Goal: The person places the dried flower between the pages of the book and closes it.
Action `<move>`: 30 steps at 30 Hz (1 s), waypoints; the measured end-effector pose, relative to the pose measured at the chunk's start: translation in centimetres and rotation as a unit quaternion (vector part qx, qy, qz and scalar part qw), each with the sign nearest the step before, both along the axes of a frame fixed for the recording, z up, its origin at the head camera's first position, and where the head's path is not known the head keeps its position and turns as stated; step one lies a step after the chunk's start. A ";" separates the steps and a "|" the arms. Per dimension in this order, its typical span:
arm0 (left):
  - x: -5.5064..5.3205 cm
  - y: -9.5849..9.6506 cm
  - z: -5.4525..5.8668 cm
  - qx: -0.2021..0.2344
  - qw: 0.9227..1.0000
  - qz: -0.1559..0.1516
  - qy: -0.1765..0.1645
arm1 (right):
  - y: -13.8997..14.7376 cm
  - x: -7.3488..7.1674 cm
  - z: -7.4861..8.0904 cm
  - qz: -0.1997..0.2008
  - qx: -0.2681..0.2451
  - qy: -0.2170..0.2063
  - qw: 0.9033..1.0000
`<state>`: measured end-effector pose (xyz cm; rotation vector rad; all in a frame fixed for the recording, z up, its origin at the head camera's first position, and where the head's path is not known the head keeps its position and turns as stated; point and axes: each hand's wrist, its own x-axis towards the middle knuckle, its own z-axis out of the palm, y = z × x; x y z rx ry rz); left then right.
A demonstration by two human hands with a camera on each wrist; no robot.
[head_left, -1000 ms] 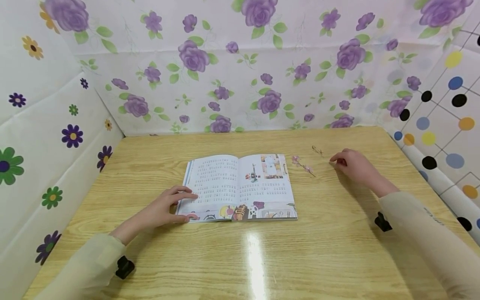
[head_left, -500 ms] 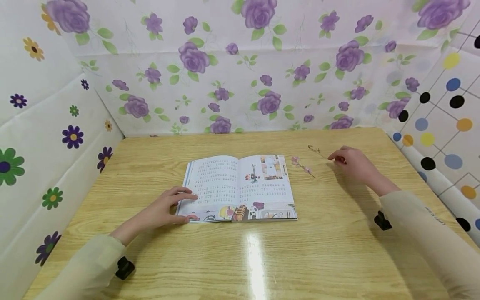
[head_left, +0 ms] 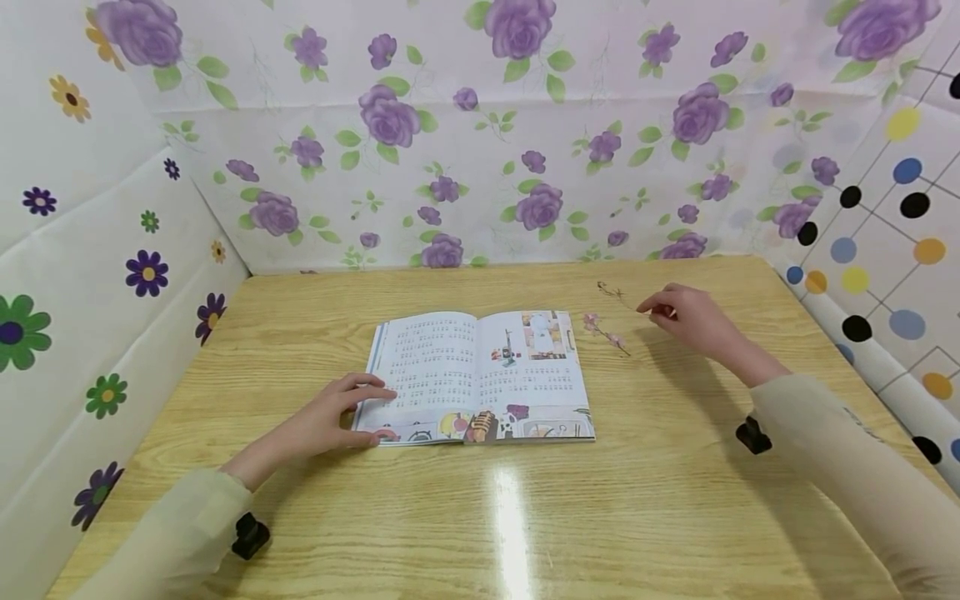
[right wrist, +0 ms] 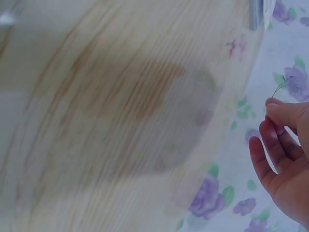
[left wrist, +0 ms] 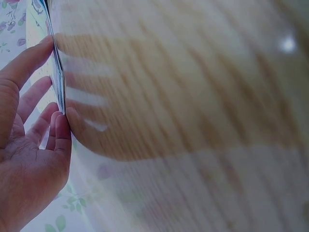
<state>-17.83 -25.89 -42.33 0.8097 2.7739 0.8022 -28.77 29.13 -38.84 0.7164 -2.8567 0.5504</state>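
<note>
An open book (head_left: 525, 379) with printed text and colourful pictures lies on the wooden table. My left hand (head_left: 318, 421) rests on its lower left corner, fingertips on the page and thumb at the bottom edge. In the left wrist view the fingers (left wrist: 41, 53) touch the edge of the book (left wrist: 61, 87). Between thumb and index finger my right hand (head_left: 693, 321) pinches the thin stem of a small dried flower sprig (head_left: 613, 292), whose tip points left. The right wrist view shows this sprig (right wrist: 279, 87) above the fingertips.
A pink blossom sprig (head_left: 603, 333) lies on the table (head_left: 637, 500) just right of the book, close to my right hand. Flower-printed cloth (head_left: 480, 183) stands along the back edge; patterned panels (head_left: 90, 292) border the sides.
My right hand has moved left and slightly away from me, carrying the dried flower sprig toward the space behind the pink blossom sprig. The left hand and book have stayed put.
</note>
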 end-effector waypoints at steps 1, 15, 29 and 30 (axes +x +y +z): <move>0.0 0.0 0.0 0.000 1.000 0.000 0.000 | -0.3 0.0 0.1 0.000 -0.004 -0.002 1.000; 0.0 -0.1 -0.1 0.003 1.000 0.001 -0.002 | -5.8 0.7 0.6 0.036 -0.074 -0.043 0.996; -0.1 -0.2 -0.2 0.015 1.000 0.000 -0.013 | -10.9 1.4 0.3 0.089 -0.124 -0.068 0.986; -0.1 -0.2 -0.2 0.015 1.000 0.000 -0.013 | -11.2 1.5 0.2 0.091 -0.127 -0.073 0.985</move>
